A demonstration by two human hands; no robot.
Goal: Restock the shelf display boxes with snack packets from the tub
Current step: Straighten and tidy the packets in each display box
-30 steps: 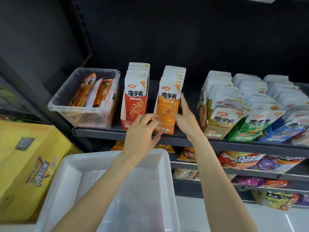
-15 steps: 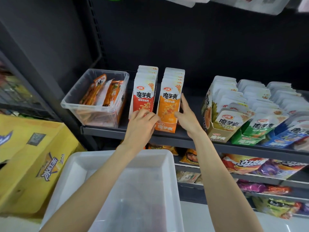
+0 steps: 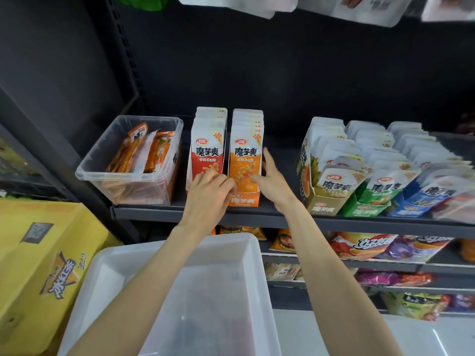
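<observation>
Two upright display boxes side by side on the dark shelf (image 3: 257,217): red box (image 3: 205,152) and orange box (image 3: 245,160), both full of packets. Left hand (image 3: 209,191) with curled fingers against the fronts of both boxes; right hand (image 3: 270,181) flat on the orange box's right side. White tub (image 3: 180,258) below the arms. Clear bin (image 3: 133,176) at left.
</observation>
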